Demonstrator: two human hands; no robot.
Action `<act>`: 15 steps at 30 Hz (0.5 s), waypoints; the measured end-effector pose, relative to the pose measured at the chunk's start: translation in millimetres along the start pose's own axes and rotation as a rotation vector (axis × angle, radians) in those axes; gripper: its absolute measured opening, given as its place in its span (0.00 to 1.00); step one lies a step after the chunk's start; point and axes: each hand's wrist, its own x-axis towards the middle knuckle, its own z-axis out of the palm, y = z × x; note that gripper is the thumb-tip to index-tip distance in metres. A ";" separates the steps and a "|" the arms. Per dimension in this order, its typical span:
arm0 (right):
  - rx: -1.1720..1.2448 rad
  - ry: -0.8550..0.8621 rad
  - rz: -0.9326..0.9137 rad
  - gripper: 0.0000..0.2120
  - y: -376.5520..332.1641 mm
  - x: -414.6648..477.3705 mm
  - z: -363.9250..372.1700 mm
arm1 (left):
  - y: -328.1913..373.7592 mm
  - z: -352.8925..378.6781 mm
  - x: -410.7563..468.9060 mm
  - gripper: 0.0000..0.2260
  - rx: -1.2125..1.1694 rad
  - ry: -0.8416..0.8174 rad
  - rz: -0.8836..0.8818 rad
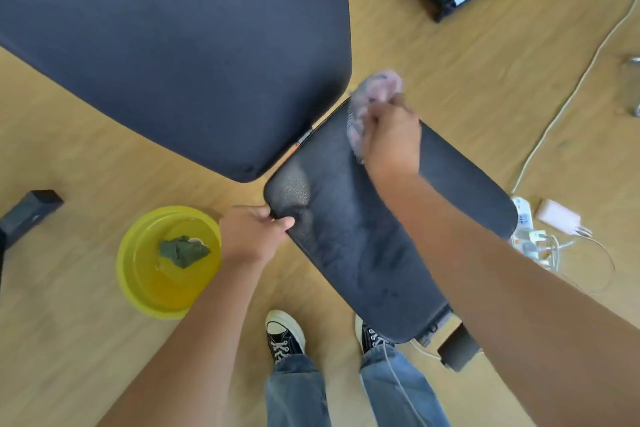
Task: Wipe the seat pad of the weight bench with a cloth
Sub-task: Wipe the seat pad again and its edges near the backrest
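Note:
The black seat pad (pixel 360 246) of the weight bench slants across the middle of the view, with damp streaks on its surface. My right hand (pixel 393 139) presses a crumpled pinkish-grey cloth (pixel 372 97) on the pad's far corner, next to the gap below the big dark backrest pad (pixel 173 45). The cloth is blurred. My left hand (pixel 252 236) grips the pad's left corner, thumb on top and fingers wrapped under the edge.
A yellow basin (pixel 138 274) with water and a green rag (pixel 183 251) stands on the wood floor at left. A power strip (pixel 526 229), white cables (pixel 568 97) and a pink charger (pixel 558 215) lie at right. My shoes (pixel 284 333) are under the pad's near end.

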 end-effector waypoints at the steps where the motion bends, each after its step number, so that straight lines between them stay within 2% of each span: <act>1: 0.032 -0.032 -0.109 0.09 -16.8 -24.7 13.9 | 1.6 -0.1 2.3 0.21 0.019 0.007 -0.002; 4: -0.043 -0.370 -0.658 0.17 -34.9 -102.8 14.0 | 2.9 -3.8 2.8 0.15 0.178 -0.004 0.069; 5: -0.083 -0.395 -0.805 0.17 -18.3 -105.7 6.6 | 0.3 -3.1 3.4 0.13 0.197 -0.016 0.080; 6: -0.093 -0.363 -0.864 0.14 4.8 -93.4 -4.1 | -2.1 -2.1 4.2 0.12 0.145 -0.017 0.068; 8: -0.123 -0.229 -0.693 0.10 50.8 -52.2 -23.1 | -4.5 0.0 4.7 0.17 0.026 -0.012 0.005; 10: -0.152 -0.079 -0.288 0.09 81.0 -18.6 -32.2 | -7.4 2.7 4.4 0.20 0.022 0.015 -0.002; 12: 0.000 -0.004 0.100 0.05 75.2 -26.8 -22.8 | -7.1 2.9 4.4 0.20 0.043 -0.010 0.008; 13: 0.058 0.003 0.160 0.04 63.6 -46.4 -12.2 | -6.5 2.6 6.0 0.20 0.013 -0.025 0.003; 14: 0.118 -0.026 0.110 0.04 48.0 -76.0 -4.0 | -7.2 2.4 7.8 0.20 -0.022 -0.044 -0.012; 15: 0.168 -0.117 -0.024 0.05 34.6 -110.6 2.4 | -8.2 2.8 9.5 0.20 -0.033 -0.052 -0.011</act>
